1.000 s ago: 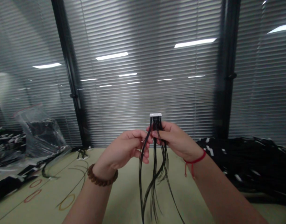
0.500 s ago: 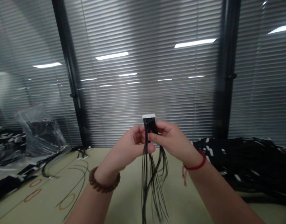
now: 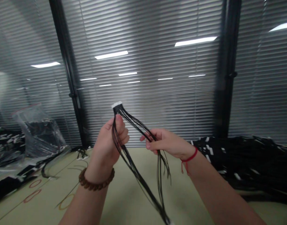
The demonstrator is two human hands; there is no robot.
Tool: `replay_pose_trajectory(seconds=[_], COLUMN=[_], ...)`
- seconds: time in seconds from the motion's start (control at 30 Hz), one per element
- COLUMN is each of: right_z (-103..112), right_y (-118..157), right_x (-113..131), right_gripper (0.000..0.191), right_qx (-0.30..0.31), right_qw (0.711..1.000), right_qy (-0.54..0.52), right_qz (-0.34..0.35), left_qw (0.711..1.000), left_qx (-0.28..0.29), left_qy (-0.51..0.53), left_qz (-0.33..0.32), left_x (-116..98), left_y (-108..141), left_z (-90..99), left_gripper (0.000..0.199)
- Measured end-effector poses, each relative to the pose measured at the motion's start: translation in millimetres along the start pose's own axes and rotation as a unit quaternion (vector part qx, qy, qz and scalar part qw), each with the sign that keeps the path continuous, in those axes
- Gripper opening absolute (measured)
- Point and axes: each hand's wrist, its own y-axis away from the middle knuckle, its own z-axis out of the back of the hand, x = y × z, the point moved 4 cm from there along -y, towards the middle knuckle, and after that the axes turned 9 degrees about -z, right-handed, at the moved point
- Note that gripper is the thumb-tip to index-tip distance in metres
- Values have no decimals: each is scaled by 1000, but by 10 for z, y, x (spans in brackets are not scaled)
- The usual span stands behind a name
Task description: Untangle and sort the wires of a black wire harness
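Observation:
A wire harness of thin black wires point(image 3: 141, 179) hangs in the air over the table, with a white connector point(image 3: 117, 104) at its upper end. My left hand point(image 3: 113, 137) is closed around the wires just below that connector, thumb upward. Farther right, my right hand point(image 3: 163, 142) pinches a separate part of the wires between thumb and fingers. Several short loose ends droop below the right hand. Both strands come together near the bottom edge, where a small pale end is partly cut off.
Left on the pale table point(image 3: 124, 200) stands a clear plastic bag point(image 3: 43, 134) of black items, beside black-and-white bundles point(image 3: 8, 140). Red rubber bands point(image 3: 32, 196), a yellow band point(image 3: 65, 203) and loose wires lie nearer. A large pile of black harnesses point(image 3: 246, 162) fills the right. Window blinds rise behind.
My left hand has carried the connector left and up, tilting it. My right hand has slid down away from the connector with some wires, so the harness is spread into two strands.

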Motion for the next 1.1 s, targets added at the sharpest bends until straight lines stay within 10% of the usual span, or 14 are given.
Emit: replay_pose_trajectory(seconds=[0.3, 1.1], right_z=[159, 603], right_y=[-39, 380], right_x=[-118, 16], right_gripper=[19, 24], right_qx=[-80, -119], right_qw=[976, 989], right_qy=[204, 31], right_qz=[-7, -83], left_qw=[947, 936], left_qx=[-225, -160], left_qy=[-108, -263], left_qz=[-202, -173], left_x=[-195, -155], left_y=[-94, -135], left_z=[499, 546], left_gripper=[19, 12])
